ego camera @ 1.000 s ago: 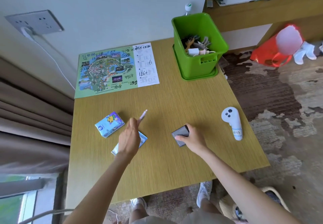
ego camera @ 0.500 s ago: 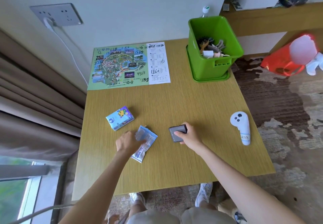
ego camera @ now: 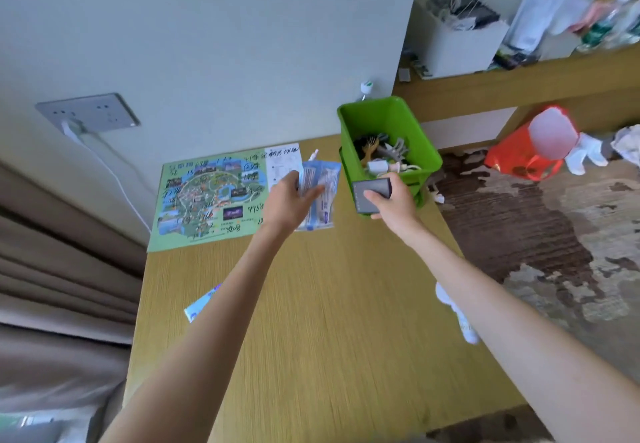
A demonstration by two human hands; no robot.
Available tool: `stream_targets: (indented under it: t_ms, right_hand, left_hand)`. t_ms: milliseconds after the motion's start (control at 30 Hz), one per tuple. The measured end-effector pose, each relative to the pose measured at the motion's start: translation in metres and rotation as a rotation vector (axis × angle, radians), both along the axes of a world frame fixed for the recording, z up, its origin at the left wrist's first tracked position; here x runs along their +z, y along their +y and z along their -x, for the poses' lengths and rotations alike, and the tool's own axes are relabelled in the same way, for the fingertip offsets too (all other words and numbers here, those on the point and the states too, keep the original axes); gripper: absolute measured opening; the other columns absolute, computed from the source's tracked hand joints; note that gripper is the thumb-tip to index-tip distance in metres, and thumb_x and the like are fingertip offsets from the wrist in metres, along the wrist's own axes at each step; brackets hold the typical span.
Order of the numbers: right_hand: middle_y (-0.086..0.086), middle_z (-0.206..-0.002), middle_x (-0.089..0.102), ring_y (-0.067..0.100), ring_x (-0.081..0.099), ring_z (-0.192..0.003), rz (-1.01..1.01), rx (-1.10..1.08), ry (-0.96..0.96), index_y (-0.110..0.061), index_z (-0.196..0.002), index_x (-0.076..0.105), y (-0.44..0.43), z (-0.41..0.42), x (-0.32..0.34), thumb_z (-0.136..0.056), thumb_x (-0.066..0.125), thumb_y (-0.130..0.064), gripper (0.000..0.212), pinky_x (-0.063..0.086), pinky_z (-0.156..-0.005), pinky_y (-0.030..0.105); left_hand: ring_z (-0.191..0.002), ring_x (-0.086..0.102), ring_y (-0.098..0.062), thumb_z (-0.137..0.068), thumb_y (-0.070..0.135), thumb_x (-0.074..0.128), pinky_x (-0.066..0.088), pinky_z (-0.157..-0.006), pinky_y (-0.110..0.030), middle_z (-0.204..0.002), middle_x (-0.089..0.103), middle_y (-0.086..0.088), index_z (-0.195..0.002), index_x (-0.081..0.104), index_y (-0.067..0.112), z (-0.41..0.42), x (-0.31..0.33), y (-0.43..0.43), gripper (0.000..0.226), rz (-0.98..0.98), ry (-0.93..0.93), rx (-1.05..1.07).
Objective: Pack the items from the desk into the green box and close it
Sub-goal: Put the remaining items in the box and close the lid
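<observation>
The green box stands open at the desk's far right corner, holding a comb, a charger and other small things. My left hand is raised just left of the box, shut on a blue and white packet with a small pen-like stick above it. My right hand is in front of the box's near wall, shut on a dark grey flat device. A blue tissue pack lies on the desk, mostly hidden by my left forearm. A white controller lies behind my right forearm.
A green printed map lies flat at the back of the wooden desk. A wall socket with a white cable is on the left. Curtains hang left. A red bag sits on the patterned carpet at right.
Both hands lifted their items off the desk and carried them forward to the green box. The view tilted up and moved closer to the box.
</observation>
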State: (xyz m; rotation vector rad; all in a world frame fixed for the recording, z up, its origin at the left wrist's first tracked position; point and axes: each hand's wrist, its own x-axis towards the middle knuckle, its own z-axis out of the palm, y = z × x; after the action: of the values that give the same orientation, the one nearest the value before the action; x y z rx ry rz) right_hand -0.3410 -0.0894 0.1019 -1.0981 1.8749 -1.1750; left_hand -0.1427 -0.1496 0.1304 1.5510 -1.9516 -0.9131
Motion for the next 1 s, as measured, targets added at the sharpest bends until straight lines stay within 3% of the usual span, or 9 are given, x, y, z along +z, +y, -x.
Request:
stream_targets:
  t_ms: [67, 200, 367, 500, 600, 700, 800, 900, 1000]
  right_hand:
    - [0.002, -0.092, 0.055, 0.028, 0.066, -0.084, 0.038, -0.038, 0.043, -0.013, -0.103, 0.047, -0.022, 0.025, 0.020, -0.092, 0.063, -0.014, 0.020, 0.060, -0.057, 0.040]
    - [-0.006, -0.087, 0.049, 0.029, 0.064, -0.082, 0.017, -0.115, 0.145, -0.017, -0.109, 0.043, -0.062, 0.076, 0.045, -0.096, 0.056, -0.016, 0.018, 0.056, -0.072, 0.056]
    - [-0.008, -0.083, 0.044, 0.036, 0.065, -0.074, -0.070, -0.110, 0.244, -0.023, -0.121, 0.041, -0.112, 0.111, 0.044, -0.096, 0.049, -0.007, 0.031, 0.055, -0.067, 0.059]
    - [0.007, -0.098, 0.059, 0.030, 0.063, -0.070, -0.137, -0.124, 0.377, -0.016, -0.116, 0.045, -0.160, 0.117, 0.023, -0.094, 0.052, -0.007, 0.024, 0.053, -0.056, 0.046]
    - [0.007, -0.110, 0.062, 0.026, 0.063, -0.079, -0.093, -0.126, 0.693, -0.013, -0.120, 0.047, -0.186, 0.119, 0.003, -0.093, 0.057, -0.008, 0.029, 0.040, -0.055, 0.028]
    - [0.003, -0.101, 0.066, 0.022, 0.066, -0.077, -0.100, -0.036, 1.010, -0.013, -0.123, 0.047, -0.199, 0.126, -0.010, -0.092, 0.059, -0.009, 0.033, 0.035, -0.053, 0.027]
    - [-0.001, -0.085, 0.067, 0.018, 0.063, -0.070, -0.173, 0.066, 1.189, -0.014, -0.119, 0.051, -0.204, 0.133, -0.017, -0.093, 0.057, -0.009, 0.027, 0.030, -0.050, 0.028]
    - [0.003, -0.089, 0.067, 0.022, 0.061, -0.083, -0.184, 0.206, 1.185, -0.013, -0.115, 0.056, -0.207, 0.140, -0.021, -0.088, 0.055, 0.002, 0.032, 0.037, -0.060, 0.032]
    - [0.003, -0.112, 0.064, 0.022, 0.056, -0.106, -0.074, 0.244, 1.055, -0.013, -0.118, 0.060, -0.201, 0.151, -0.017, -0.085, 0.059, 0.003, 0.037, 0.044, -0.090, 0.034]
  left_hand:
    - [-0.058, 0.048, -0.021, -0.090, 0.048, 0.059, 0.036, -0.050, -0.034, -0.065, 0.053, -0.001, -0.077, 0.049, 0.017, 0.023, 0.020, -0.023, 0.035, 0.017, 0.025, -0.019]
    - [-0.086, 0.060, -0.035, -0.099, 0.045, 0.041, 0.046, -0.072, -0.042, -0.093, 0.064, -0.016, -0.107, 0.051, 0.001, 0.062, 0.040, -0.065, 0.046, 0.033, 0.013, -0.017]
    - [-0.072, 0.052, -0.027, -0.103, 0.037, 0.031, 0.039, -0.067, -0.037, -0.077, 0.053, -0.001, -0.104, 0.045, 0.003, 0.092, 0.035, -0.114, 0.037, -0.062, 0.030, -0.039]
    - [-0.065, 0.047, -0.020, -0.102, 0.032, 0.032, 0.040, -0.065, -0.036, -0.077, 0.052, -0.004, -0.097, 0.045, 0.005, 0.100, 0.012, -0.154, 0.031, -0.142, 0.037, -0.031]
    - [-0.063, 0.047, -0.018, -0.102, 0.032, 0.034, 0.038, -0.059, -0.032, -0.080, 0.054, -0.005, -0.095, 0.047, 0.005, 0.102, -0.006, -0.178, 0.032, -0.152, 0.046, -0.031]
    - [-0.069, 0.051, -0.020, -0.101, 0.033, 0.039, 0.041, -0.061, -0.034, -0.083, 0.057, -0.004, -0.096, 0.049, 0.005, 0.110, -0.018, -0.193, 0.030, -0.131, 0.055, -0.020]
    - [-0.062, 0.043, -0.021, -0.098, 0.033, 0.045, 0.036, -0.058, -0.033, -0.070, 0.048, 0.000, -0.082, 0.043, 0.009, 0.122, -0.022, -0.201, 0.029, -0.052, 0.031, -0.037]
    - [-0.057, 0.040, -0.020, -0.095, 0.036, 0.049, 0.032, -0.052, -0.032, -0.065, 0.047, 0.000, -0.077, 0.041, 0.011, 0.135, -0.019, -0.205, 0.032, 0.070, -0.019, -0.036]
    - [-0.055, 0.040, -0.021, -0.091, 0.035, 0.054, 0.029, -0.049, -0.030, -0.063, 0.050, 0.001, -0.069, 0.035, 0.016, 0.148, -0.012, -0.206, 0.035, 0.164, -0.029, -0.006]
